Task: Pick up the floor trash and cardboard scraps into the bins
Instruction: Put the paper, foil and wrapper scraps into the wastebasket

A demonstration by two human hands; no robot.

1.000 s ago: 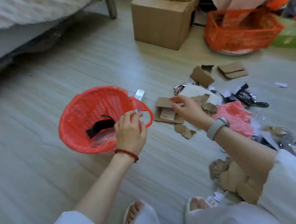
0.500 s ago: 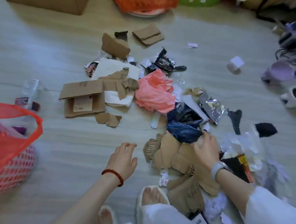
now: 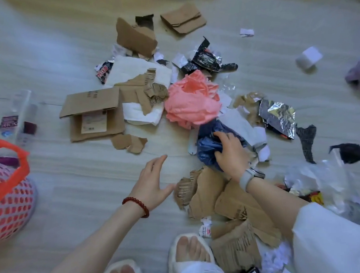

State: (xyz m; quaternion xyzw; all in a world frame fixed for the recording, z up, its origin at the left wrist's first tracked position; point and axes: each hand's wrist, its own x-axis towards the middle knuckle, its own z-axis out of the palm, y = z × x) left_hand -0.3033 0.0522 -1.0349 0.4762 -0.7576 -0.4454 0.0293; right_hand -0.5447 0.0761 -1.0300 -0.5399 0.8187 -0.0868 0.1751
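Observation:
Trash covers the floor in front of me. My right hand (image 3: pixel 230 154) grips a crumpled dark blue plastic bag (image 3: pixel 209 147) in the middle of the pile. My left hand (image 3: pixel 152 183) hovers open over bare floor, fingers spread, just left of torn cardboard scraps (image 3: pixel 207 189). A crumpled pink bag (image 3: pixel 192 102) lies beyond the blue one. A flattened cardboard box (image 3: pixel 92 116) lies to the left, with small torn pieces (image 3: pixel 129 143) beside it. The red mesh bin (image 3: pixel 8 187) stands at the left edge, partly out of frame.
More cardboard (image 3: pixel 136 36) and a folded piece (image 3: pixel 183 19) lie farther back. Foil wrappers (image 3: pixel 278 114), black scraps (image 3: pixel 346 152) and clear plastic (image 3: pixel 323 177) spread to the right. An empty plastic bottle (image 3: pixel 17 115) lies near the bin. My slippered feet (image 3: pixel 189 254) are at the bottom.
My right hand moved from the cardboard scraps forward onto the dark blue bag and closed on it. My left hand shifted a little forward. The view tilted slightly closer to the pile.

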